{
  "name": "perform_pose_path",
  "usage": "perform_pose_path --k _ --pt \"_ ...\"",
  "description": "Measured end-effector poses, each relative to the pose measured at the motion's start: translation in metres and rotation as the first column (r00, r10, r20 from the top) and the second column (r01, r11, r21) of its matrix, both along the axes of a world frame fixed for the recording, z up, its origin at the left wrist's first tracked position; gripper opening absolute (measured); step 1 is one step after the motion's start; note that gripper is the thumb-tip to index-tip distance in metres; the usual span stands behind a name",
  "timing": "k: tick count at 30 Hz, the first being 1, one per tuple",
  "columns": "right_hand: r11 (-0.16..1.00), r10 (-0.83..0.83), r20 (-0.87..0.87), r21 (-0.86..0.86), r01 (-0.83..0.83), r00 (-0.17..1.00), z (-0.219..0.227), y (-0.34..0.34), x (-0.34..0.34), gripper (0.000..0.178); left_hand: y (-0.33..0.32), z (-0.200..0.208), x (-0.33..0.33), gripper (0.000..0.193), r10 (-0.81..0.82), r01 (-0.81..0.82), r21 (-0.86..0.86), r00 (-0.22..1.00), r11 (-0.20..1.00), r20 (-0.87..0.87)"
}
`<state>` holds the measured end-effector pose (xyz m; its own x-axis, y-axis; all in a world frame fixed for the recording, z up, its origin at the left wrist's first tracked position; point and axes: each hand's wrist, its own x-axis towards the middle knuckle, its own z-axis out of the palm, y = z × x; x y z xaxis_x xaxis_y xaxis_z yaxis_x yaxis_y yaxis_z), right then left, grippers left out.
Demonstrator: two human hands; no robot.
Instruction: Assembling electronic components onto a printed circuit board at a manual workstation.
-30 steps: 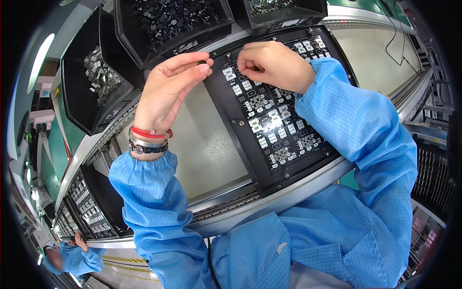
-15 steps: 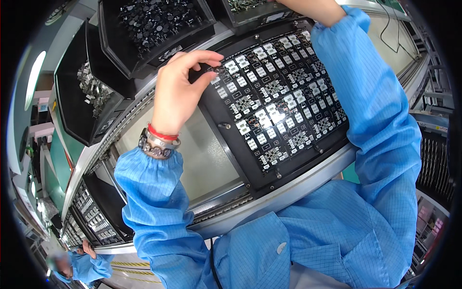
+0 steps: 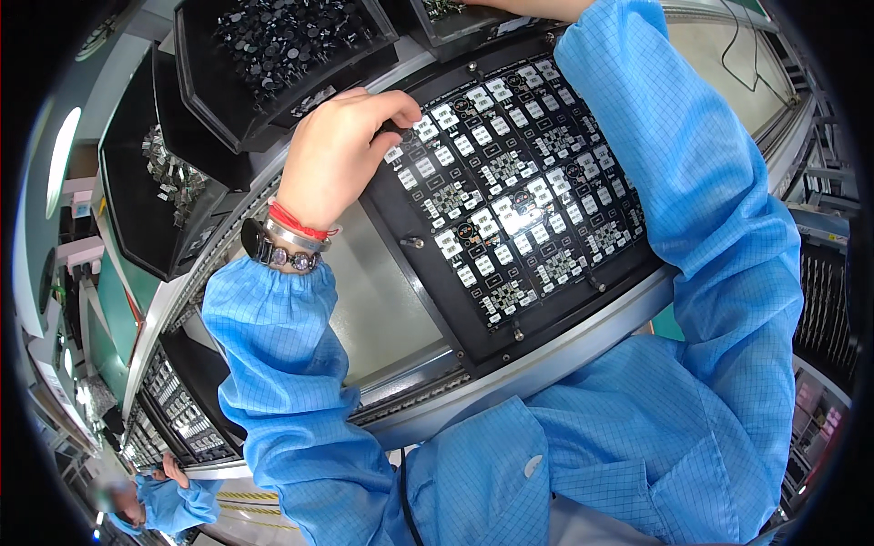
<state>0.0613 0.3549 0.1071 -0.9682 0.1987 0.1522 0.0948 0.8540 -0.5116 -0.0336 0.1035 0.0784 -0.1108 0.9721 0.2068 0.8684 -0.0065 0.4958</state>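
Note:
My left hand [image 3: 337, 155] is at the upper left corner of a black circuit board panel [image 3: 537, 173]. Its thumb and forefinger curl toward each other over the board; whatever small part may sit between the tips is too dark to make out. The panel carries rows of white rectangular parts and lies in a black carrier frame [image 3: 428, 291] with metal posts. Of my right hand [image 3: 542, 7] only the wrist and part of the back show at the top edge, beside a black bin [image 3: 464, 32] of small parts. Its fingers are out of view.
Beyond the panel stands a black bin [image 3: 287, 45] of dark, round-topped leaded components. Left of it, another bin [image 3: 173, 177] holds silvery metal parts. The carrier rests on conveyor rails [image 3: 546, 341]. More panels [image 3: 182, 409] and a co-worker in a blue sleeve [image 3: 182, 505] appear at lower left.
My right hand and forearm have shifted left along the top, the hand toward the parts bin. My left hand stays by the board's corner, its fingers slightly more curled. The view has shifted slightly.

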Motion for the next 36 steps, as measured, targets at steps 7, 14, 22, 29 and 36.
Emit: perform_pose_path --k 7,14,22,29,36 --pt "0.968 0.252 0.125 -0.016 -0.252 0.96 0.007 0.019 0.003 0.022 0.005 0.004 0.002 0.023 -0.082 0.082 -0.002 0.994 0.997 -0.068" --pt "0.968 0.017 0.153 0.245 -0.054 0.988 0.021 -0.011 -0.002 0.013 -0.002 0.002 0.002 0.022 -0.102 0.109 0.039 0.983 0.993 -0.152" --pt "0.991 0.016 -0.085 0.135 -0.005 0.996 0.012 0.008 0.002 0.016 -0.002 0.007 0.012 0.032 -0.023 0.084 0.178 0.947 0.98 -0.319" --pt "0.992 -0.018 -0.091 0.12 0.029 0.996 0.0 0.018 -0.001 0.015 0.013 0.046 -0.029 0.023 0.337 -0.176 0.423 0.877 0.889 -0.343" --pt "0.992 -0.048 -0.167 0.104 0.066 0.985 0.017 0.002 0.008 0.011 0.043 0.026 -0.087 0.009 0.353 -0.416 -0.043 0.818 0.908 -0.454"
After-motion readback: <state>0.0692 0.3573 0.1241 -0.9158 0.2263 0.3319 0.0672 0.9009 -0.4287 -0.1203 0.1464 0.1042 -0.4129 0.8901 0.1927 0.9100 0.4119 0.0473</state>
